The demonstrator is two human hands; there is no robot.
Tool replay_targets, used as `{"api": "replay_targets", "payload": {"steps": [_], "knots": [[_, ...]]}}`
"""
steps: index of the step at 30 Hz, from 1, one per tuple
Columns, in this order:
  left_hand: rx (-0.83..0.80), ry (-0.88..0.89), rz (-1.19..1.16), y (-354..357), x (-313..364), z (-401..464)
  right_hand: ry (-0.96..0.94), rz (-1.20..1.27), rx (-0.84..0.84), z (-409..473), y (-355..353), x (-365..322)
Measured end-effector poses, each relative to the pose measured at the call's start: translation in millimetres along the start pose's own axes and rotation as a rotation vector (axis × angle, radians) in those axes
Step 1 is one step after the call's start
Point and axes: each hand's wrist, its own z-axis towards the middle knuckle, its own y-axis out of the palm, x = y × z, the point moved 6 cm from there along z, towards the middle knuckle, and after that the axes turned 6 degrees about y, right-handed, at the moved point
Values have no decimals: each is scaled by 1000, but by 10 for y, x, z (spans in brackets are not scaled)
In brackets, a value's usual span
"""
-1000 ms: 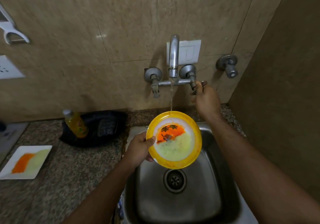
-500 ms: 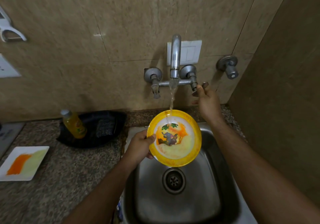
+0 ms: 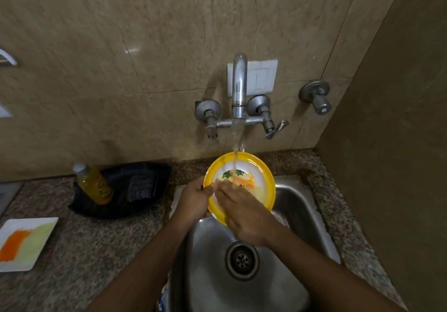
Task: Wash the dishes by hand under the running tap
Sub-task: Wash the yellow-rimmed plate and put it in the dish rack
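Yellow plate [image 3: 263, 174] (under running water) between both hands.

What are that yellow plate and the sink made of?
The yellow plate looks like glossy plastic or melamine, judging by its printed picture and bright, even rim. The sink appears to be brushed stainless steel: grey, with soft streaky reflections.

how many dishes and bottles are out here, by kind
round yellow-rimmed plate: 1, held over the sink
square white plate: 1, on the counter
yellow bottle: 1
dark tray: 1
total: 4
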Motion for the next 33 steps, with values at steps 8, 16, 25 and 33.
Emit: {"api": "replay_targets", "payload": {"steps": [8, 16, 25, 33], "knots": [[38, 82, 79, -38, -7, 94, -29, 26, 33, -1, 102, -75], [41, 237, 352, -35, 74, 2, -44, 37, 23, -14, 116, -91], [93, 541, 788, -124, 218, -142, 362, 352, 365, -253, -412, 522], [121, 699, 993, -10, 249, -310, 528, 339, 379, -333, -392, 658]]}}
